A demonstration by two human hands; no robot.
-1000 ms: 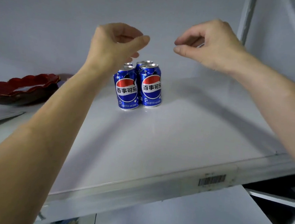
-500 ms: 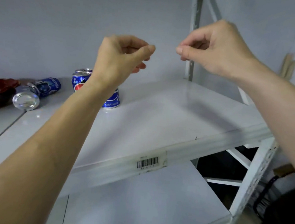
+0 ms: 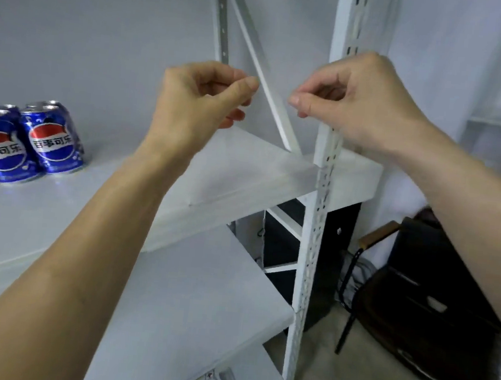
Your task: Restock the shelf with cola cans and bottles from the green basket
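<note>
Blue cola cans stand upright in a tight group on the white shelf (image 3: 116, 187) at the far left; the two front ones (image 3: 52, 139) (image 3: 0, 146) show red-white-blue logos, with another can's top behind. My left hand (image 3: 199, 100) and my right hand (image 3: 360, 99) hang in the air above the shelf's right end, well right of the cans. Both have curled fingers with the thumb tip against the forefinger, and both hold nothing. The green basket is out of view.
A white perforated upright post (image 3: 315, 232) and a slanted brace (image 3: 262, 78) close off the shelf's right end. A lower white shelf (image 3: 192, 290) sits beneath. A black chair (image 3: 432, 312) stands on the floor to the right.
The view has swung to the right, so the cans have slid from the middle to the left edge. Both hands stay raised side by side, with fingers curled tighter.
</note>
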